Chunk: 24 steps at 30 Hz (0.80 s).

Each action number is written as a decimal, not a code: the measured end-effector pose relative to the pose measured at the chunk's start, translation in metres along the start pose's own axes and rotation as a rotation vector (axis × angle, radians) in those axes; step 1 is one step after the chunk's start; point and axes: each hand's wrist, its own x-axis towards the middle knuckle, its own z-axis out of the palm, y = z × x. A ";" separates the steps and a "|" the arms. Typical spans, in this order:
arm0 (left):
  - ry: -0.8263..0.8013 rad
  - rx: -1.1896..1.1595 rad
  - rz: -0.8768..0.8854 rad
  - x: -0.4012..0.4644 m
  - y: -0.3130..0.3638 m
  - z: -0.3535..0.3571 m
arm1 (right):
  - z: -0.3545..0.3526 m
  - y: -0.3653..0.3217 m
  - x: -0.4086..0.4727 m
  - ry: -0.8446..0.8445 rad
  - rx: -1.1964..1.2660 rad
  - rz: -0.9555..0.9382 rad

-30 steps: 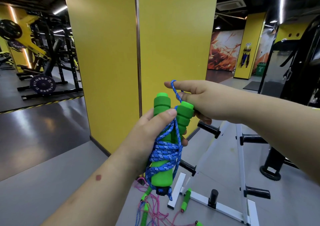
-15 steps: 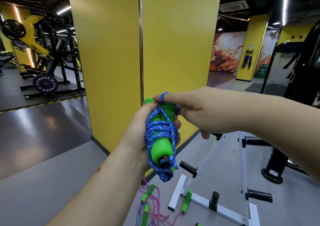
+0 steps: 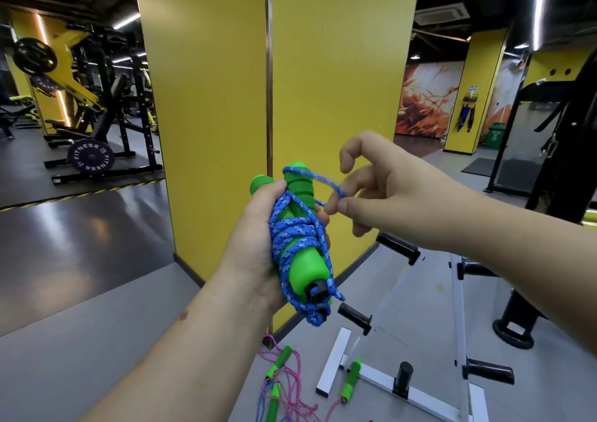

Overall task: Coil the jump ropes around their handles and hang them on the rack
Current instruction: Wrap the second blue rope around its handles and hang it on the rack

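Observation:
My left hand (image 3: 255, 247) grips a pair of green foam handles (image 3: 302, 263) held together, tilted, with blue rope (image 3: 292, 240) coiled tightly around their middle. A small loop of the blue rope (image 3: 329, 185) runs over the top of one handle to my right hand (image 3: 381, 192), which pinches it between thumb and forefinger, other fingers spread. Below stands the white rack (image 3: 458, 295) with black pegs (image 3: 355, 317). Loose jump ropes with green handles and pink and blue cords (image 3: 281, 386) lie on the floor by the rack's foot.
A wide yellow pillar (image 3: 268, 82) rises directly behind my hands. Gym machines and a weight plate (image 3: 90, 156) stand at the far left. A black machine frame (image 3: 549, 150) stands at the right. Grey floor spreads on the left.
The bundle has tilted and dropped a little. My right hand has drawn away to the right, pulling a small loop of blue rope out from the top of the handles.

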 end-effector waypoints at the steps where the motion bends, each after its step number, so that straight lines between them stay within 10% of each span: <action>1: 0.005 -0.004 0.006 0.000 0.000 0.000 | 0.001 0.000 0.001 0.008 0.029 0.013; 24: -0.045 0.120 0.022 0.005 -0.015 -0.007 | 0.001 0.024 0.004 -0.171 -0.869 -0.301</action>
